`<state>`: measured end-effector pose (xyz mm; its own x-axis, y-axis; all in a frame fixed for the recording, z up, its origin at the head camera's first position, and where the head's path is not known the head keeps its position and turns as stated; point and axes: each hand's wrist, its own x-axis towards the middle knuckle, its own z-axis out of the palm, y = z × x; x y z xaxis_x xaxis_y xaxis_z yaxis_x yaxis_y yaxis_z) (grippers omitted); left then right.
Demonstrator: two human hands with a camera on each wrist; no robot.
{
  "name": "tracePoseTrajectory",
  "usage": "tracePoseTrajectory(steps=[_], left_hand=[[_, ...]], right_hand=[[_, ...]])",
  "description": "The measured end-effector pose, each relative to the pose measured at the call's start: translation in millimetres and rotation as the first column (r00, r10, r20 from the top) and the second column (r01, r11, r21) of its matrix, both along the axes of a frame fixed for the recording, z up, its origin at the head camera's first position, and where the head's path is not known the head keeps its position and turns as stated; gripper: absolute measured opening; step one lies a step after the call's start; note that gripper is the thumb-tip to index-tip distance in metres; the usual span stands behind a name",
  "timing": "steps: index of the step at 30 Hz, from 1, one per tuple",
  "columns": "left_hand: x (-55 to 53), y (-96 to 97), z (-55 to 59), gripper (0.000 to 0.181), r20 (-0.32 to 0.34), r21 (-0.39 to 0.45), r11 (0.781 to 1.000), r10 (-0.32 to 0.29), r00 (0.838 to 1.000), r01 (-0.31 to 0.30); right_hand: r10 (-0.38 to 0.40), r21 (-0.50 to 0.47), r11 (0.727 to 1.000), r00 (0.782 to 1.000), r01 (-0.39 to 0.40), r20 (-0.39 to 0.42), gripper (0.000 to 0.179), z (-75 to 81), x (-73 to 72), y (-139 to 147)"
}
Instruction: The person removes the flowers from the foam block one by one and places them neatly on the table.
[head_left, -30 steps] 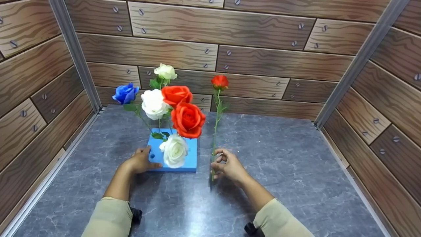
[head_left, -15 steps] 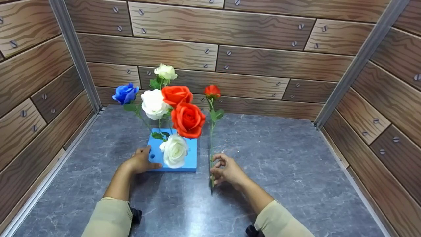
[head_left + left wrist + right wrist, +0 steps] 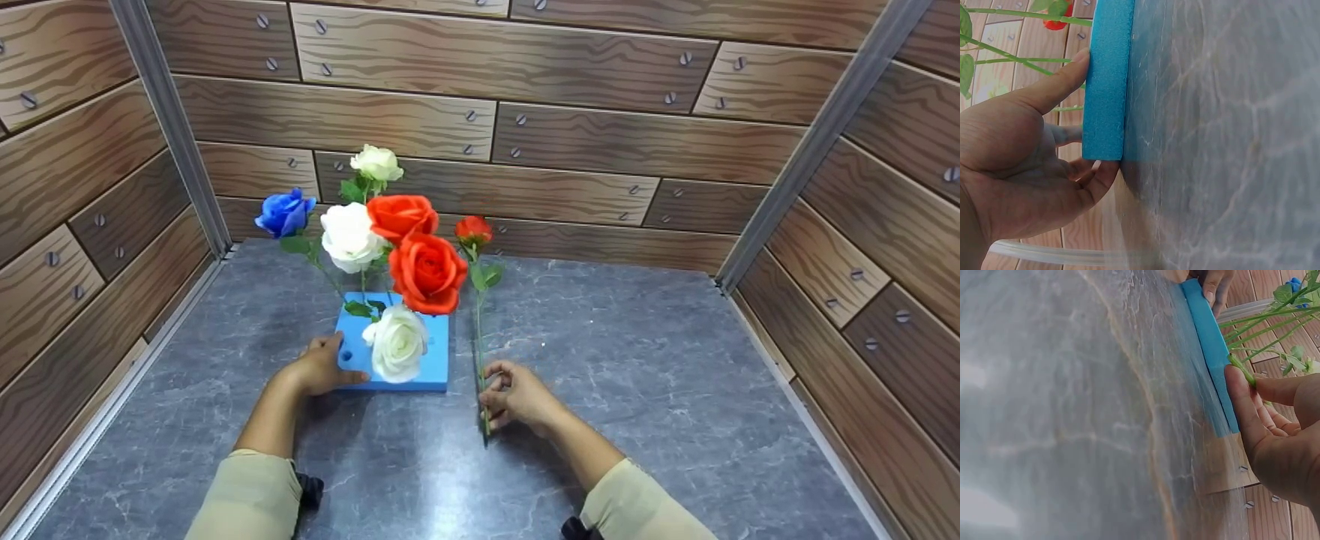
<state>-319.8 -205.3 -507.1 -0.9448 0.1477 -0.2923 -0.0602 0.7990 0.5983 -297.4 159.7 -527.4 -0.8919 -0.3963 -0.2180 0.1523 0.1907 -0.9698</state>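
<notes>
A blue foam block (image 3: 435,360) with holes in its top lies on the table, several roses standing in it. My left hand (image 3: 319,367) holds its near left corner; in the left wrist view the thumb (image 3: 1064,81) lies against the top face and fingers curl at the side. Right of the block, my right hand (image 3: 525,397) pinches the lower green stem (image 3: 1243,371) of a small red rose (image 3: 474,230) between thumb and fingers. This rose stands nearly upright, apart from the block, its head leaning slightly left. Its leaves (image 3: 487,276) sit below the bloom.
In the block stand a blue rose (image 3: 285,213), white roses (image 3: 399,345) and two large red roses (image 3: 431,274); the blooms hide part of its top. Wood-patterned walls (image 3: 585,142) with metal corner posts (image 3: 802,142) enclose the grey marbled table (image 3: 637,360).
My right hand has come down and slightly nearer with the red rose, whose bloom has sunk and shifted left while its leaves turned. The left hand and block have stayed put.
</notes>
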Motion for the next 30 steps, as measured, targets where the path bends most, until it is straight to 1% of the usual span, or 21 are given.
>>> tracePoseTrajectory(steps=[11, 18, 24, 30], left_hand=[[0.0, 0.0, 0.3, 0.117, 0.004, 0.006, 1.000, 0.003, 1.000, -0.003], [0.6, 0.6, 0.3, 0.118, -0.016, -0.009, 1.000, -0.001, 1.000, 0.001], [1.4, 1.1, -0.2, 0.115, -0.013, -0.004, 1.000, 0.004, 1.000, -0.004], [1.2, 0.8, 1.0, 0.116, -0.014, -0.002, 1.000, 0.005, 1.000, -0.005]], right_hand=[[0.017, 0.054, 0.998, 0.999, -0.019, 0.027, 0.037, -1.4, 2.2, -0.7], [0.012, 0.096, 0.995, 1.000, -0.014, 0.025, 0.036, -1.0, 3.8, -2.5], [0.010, 0.128, 0.992, 1.000, -0.013, 0.023, 0.034, -0.2, 4.0, -3.8], [0.003, 0.137, 0.991, 1.000, -0.007, 0.026, 0.031, -1.2, 3.5, -6.6]])
